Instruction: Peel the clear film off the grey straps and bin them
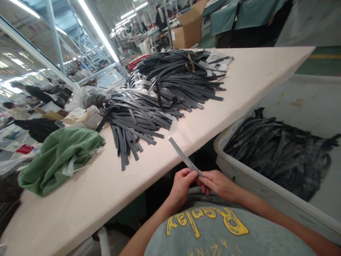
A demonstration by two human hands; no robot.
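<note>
A grey fabric strip [183, 155] is pinched between my two hands, just in front of my shirt. Its far end reaches over the front edge of the pale table [149, 170]. My left hand [183, 183] is closed on the strip, thumb on top. Close beside it, my right hand [217, 183] grips the same strip near its lower end, which is partly hidden by my fingers. Beyond the strip, a large pile of similar dark grey strips [141, 117] lies on the table, with another heap of bundled strips [181, 74] behind it.
To the right, a big whitish bin [255, 179] holds a tangle of dark strips [282, 153]. A crumpled green cloth [62, 156] lies at the table's left. Behind are a cardboard box [186, 30], a slanted metal post, and several people at other tables.
</note>
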